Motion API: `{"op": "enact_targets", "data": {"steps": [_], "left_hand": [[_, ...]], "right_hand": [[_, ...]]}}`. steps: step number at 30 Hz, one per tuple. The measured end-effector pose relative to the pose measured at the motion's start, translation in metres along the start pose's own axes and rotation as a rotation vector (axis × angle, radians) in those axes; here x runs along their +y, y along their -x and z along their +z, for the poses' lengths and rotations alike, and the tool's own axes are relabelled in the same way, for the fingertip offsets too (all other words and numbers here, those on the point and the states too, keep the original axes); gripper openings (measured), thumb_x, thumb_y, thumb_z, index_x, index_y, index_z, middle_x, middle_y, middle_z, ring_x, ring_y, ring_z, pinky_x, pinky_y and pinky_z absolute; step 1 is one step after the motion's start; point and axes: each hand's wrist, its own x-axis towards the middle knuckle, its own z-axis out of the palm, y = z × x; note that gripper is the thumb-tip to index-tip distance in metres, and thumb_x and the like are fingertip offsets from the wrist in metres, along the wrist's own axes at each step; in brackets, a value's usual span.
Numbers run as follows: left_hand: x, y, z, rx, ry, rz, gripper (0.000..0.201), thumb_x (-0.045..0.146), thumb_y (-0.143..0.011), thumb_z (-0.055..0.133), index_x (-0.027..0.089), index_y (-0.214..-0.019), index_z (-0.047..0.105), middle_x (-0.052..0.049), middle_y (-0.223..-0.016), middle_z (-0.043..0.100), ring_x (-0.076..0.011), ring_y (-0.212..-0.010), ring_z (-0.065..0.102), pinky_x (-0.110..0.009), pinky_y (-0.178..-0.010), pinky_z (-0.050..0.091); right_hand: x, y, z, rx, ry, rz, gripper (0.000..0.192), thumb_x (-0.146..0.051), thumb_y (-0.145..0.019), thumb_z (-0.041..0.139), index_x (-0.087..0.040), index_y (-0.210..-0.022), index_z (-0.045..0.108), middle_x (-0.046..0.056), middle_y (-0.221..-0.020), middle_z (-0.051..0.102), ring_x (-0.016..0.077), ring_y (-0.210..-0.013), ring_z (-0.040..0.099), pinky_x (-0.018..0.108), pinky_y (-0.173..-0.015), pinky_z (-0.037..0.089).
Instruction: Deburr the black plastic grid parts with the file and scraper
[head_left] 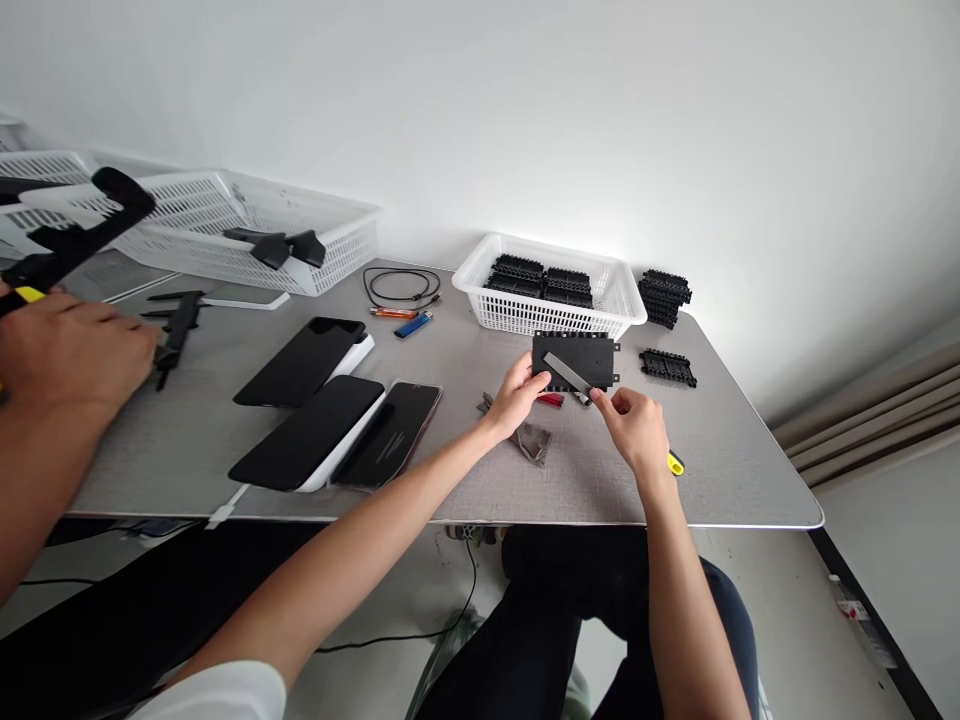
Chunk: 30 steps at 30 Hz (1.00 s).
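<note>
My left hand (517, 395) grips the left edge of a flat black plastic part (592, 357) that lies on the grey table (720, 470). My right hand (637, 428) holds a utility knife with a yellow end; its metal blade (566, 372) lies slanted across the black part. A small red piece (551, 399) shows just under my left fingers. Grey scraps (531, 441) lie below my left wrist.
A white basket (551, 312) behind holds black parts; more stand (664, 297) and lie (668, 366) to its right. Three dark phones (337, 415), two lighters (405, 319), a cable (401, 287), larger white baskets (247, 235). Another person's hand (67, 350) works at the left.
</note>
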Motion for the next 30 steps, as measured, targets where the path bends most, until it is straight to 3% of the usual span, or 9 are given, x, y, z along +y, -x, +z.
{"op": "enact_targets", "data": {"steps": [8,14,20,30], "left_hand": [[-0.004,-0.003,-0.005,0.002,-0.113,0.056,0.047,0.038,-0.080,0.065,0.017,-0.121,0.060,-0.011,-0.110,0.071,-0.0277,-0.106,0.065,-0.045,-0.095,0.051],[-0.005,-0.005,-0.010,0.052,-0.061,0.055,0.046,0.038,-0.081,0.063,0.019,-0.122,0.058,-0.011,-0.117,0.068,-0.0275,-0.108,0.065,-0.046,-0.093,0.052],[-0.006,-0.003,-0.006,0.008,-0.156,0.078,0.045,0.040,-0.081,0.065,0.018,-0.120,0.060,-0.011,-0.116,0.069,-0.0275,-0.112,0.063,-0.045,-0.101,0.047],[-0.010,-0.011,-0.020,0.162,-0.179,0.129,0.049,0.049,-0.083,0.063,0.019,-0.121,0.056,-0.012,-0.124,0.066,-0.0268,-0.115,0.061,-0.043,-0.098,0.049]], "right_hand": [[0.001,0.001,-0.005,0.019,0.011,-0.018,0.056,-0.068,-0.083,0.053,-0.022,-0.055,0.042,0.000,-0.051,0.048,0.0134,-0.050,0.038,0.026,-0.048,0.023],[0.004,0.001,-0.013,0.004,0.008,0.004,0.057,-0.068,-0.083,0.053,-0.022,-0.054,0.037,-0.001,-0.049,0.043,0.0125,-0.048,0.033,0.026,-0.047,0.022],[0.002,0.002,-0.011,0.003,-0.005,-0.011,0.056,-0.069,-0.082,0.054,-0.022,-0.054,0.040,-0.001,-0.051,0.045,0.0128,-0.049,0.036,0.026,-0.048,0.024],[0.024,-0.005,-0.030,0.045,-0.014,-0.027,0.056,-0.067,-0.081,0.055,-0.021,-0.054,0.038,-0.003,-0.049,0.040,0.0113,-0.049,0.032,0.026,-0.049,0.025]]}}
